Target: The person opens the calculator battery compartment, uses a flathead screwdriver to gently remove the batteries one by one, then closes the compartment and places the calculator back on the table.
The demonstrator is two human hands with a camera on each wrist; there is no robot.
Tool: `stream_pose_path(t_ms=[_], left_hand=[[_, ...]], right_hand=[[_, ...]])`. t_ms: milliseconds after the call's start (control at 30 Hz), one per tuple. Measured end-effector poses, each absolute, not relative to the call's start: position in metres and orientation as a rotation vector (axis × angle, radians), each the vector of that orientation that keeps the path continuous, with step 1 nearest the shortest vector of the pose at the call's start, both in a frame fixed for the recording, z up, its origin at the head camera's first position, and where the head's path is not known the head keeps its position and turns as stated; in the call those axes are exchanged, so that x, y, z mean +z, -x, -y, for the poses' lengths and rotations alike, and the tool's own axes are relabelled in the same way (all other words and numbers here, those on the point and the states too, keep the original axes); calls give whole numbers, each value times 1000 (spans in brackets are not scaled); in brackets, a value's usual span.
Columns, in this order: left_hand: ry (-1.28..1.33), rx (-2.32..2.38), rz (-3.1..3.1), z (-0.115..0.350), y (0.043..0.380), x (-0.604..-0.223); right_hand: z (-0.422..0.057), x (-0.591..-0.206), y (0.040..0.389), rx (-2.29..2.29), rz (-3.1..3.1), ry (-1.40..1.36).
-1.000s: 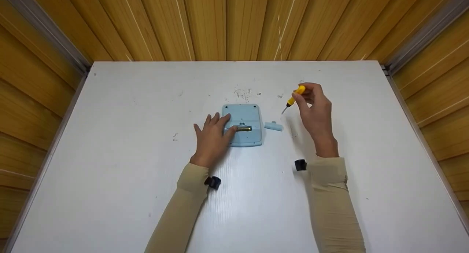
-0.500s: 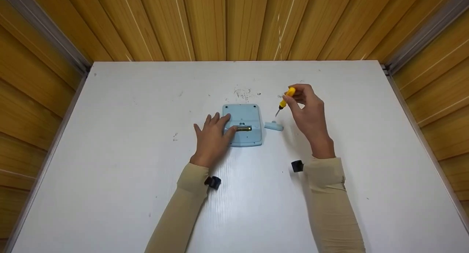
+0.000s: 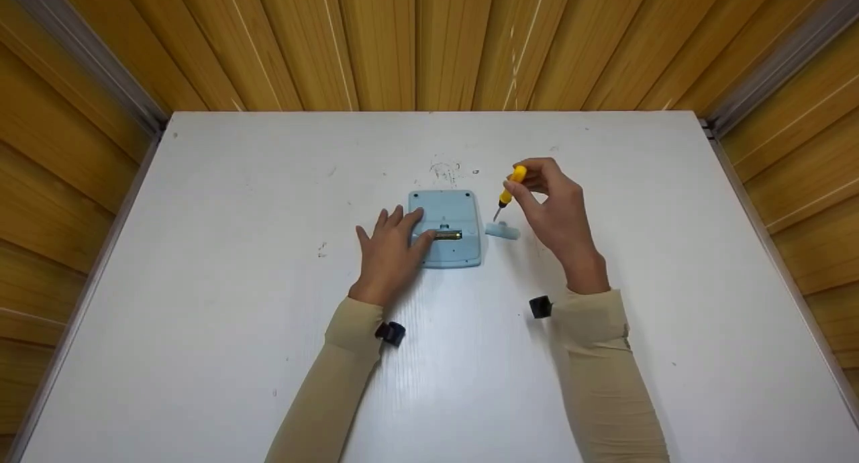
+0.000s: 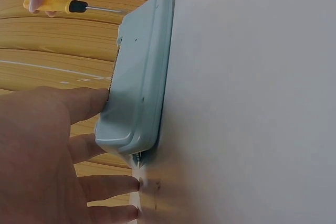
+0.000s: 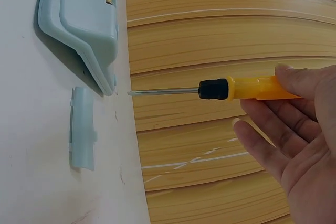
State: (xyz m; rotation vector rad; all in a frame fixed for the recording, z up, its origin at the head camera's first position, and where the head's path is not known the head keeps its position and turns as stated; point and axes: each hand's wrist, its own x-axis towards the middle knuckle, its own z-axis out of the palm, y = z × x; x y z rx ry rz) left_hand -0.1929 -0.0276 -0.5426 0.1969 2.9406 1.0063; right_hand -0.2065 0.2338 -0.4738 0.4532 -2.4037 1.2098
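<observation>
A light blue device shaped like a desk calculator point(image 3: 443, 211) lies on its face with its battery slot uncovered. A gold and dark battery point(image 3: 449, 235) shows in the slot. My left hand point(image 3: 388, 255) rests at its left side, fingers spread, the thumb touching it beside the slot. My right hand point(image 3: 560, 211) holds a yellow screwdriver point(image 3: 513, 185) by its handle, between thumb and fingers. The shaft point(image 5: 165, 91) points down and to the left, its tip above the table. Below the tip lies the small blue battery cover point(image 3: 503, 231), apart from the device.
The white table point(image 3: 201, 355) carries dark smudges and scuffs behind the device. Wood-patterned panels point(image 3: 382, 47) stand along the back and both sides. A small black camera is strapped near each wrist.
My right hand has moved left and slightly down with the screwdriver, bringing its tip from right of the battery cover to above it. My left hand and the device have stayed put.
</observation>
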Motion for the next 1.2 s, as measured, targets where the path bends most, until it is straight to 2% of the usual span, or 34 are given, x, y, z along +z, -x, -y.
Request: stream_pose_path(t_ms=[1200], left_hand=[[-216,984,-2956,28,193,-543]], right_hand=[[-200,-472,197,1278,2385,-647]])
